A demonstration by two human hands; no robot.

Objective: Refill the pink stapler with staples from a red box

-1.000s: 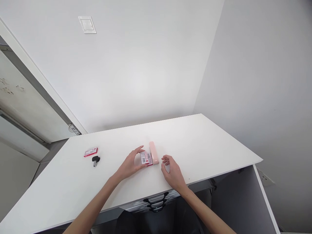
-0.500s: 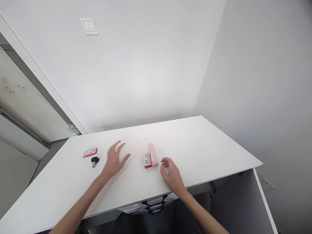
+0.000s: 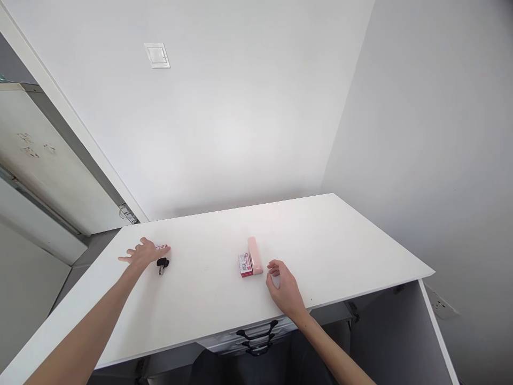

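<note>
My left hand is over the far left of the white table, its fingers spread, palm down. Beneath it is a small red-and-white box, mostly hidden; whether the hand touches it I cannot tell. Just in front of that box lies a small black object with a metal part. Near the middle, a long pink object with rounded ends lies against a second red-and-white box. My right hand rests just right of the pink one, fingers loosely curled, thumb apart, holding nothing.
The white tabletop meets a wall with a light switch. Drawers with black handles sit below its front edge. A door frame stands at the left, and a wall socket is low at the right.
My left hand has moved left, from the middle-left of the table to over the left box. My right hand stays beside the pink object. The view has shifted slightly.
</note>
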